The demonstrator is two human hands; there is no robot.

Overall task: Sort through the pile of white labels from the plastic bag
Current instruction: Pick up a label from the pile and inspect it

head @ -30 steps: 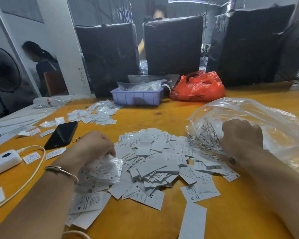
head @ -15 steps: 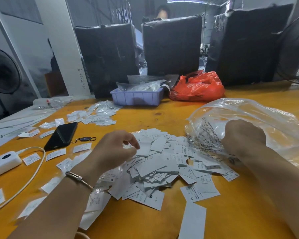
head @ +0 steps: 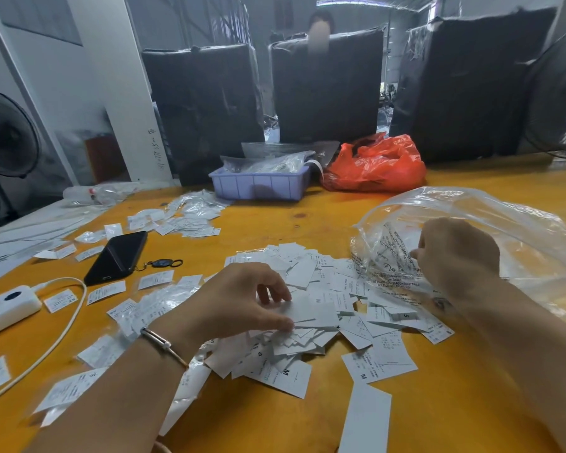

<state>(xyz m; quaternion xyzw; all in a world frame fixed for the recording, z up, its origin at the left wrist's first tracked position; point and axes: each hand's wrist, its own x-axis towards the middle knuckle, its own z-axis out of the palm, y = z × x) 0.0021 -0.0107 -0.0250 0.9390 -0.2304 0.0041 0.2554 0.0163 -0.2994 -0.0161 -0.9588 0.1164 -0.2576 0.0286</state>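
Two bare hands work over the yellow-orange tabletop (head: 307,217). The left hand (head: 239,299), a thin metal bangle (head: 164,344) on its wrist, rests on the near-left part of the heap of small white paper labels (head: 321,299); its fingers are curled and spread, and thumb and fingertips pinch a label at the top of the heap. The right hand (head: 458,253) is closed into a loose fist, gripping the crumpled edge of the clear plastic bag (head: 471,210), which lies on the tabletop just right of the heap with its printed mouth touching the labels. Some labels show letters M and S. More loose labels and clear film scraps lie scattered left of the left forearm.

Further left lie a black smartphone (head: 118,256) with a small key fob (head: 160,263) beside it, and a white power bank (head: 7,305) with a white cable (head: 69,322). At the far edge stand a lilac plastic tray (head: 258,186) holding clear bags and a crumpled red plastic bag (head: 376,165) just beside it, with black-wrapped bales (head: 206,103) behind.
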